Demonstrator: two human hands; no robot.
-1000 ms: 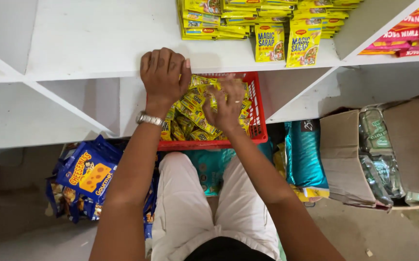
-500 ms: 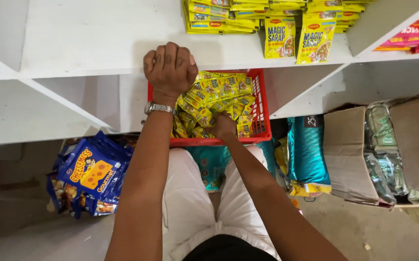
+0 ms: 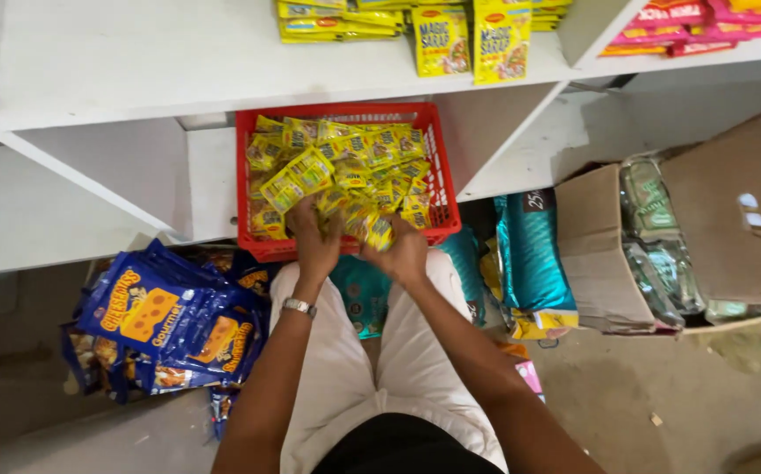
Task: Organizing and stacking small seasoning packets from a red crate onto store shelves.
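A red plastic basket (image 3: 257,158) full of small yellow sachets (image 3: 345,162) rests on my lap, against a white shelf. My left hand (image 3: 314,241), with a silver watch at the wrist, and my right hand (image 3: 405,252) are both at the basket's near edge. Together they grip a bunch of yellow sachets (image 3: 367,221) between them, just above the rim.
White shelf (image 3: 135,61) above holds stacked yellow packets (image 3: 336,19), two upright yellow packets (image 3: 472,39) and pink packets (image 3: 687,26). Blue snack bags (image 3: 161,320) lie at the left on the floor. Teal bags (image 3: 529,254) and an open cardboard box (image 3: 731,219) stand at the right.
My left hand has come down off the shelf edge to the basket's near rim. Both hands have closed together on a bunch of sachets.
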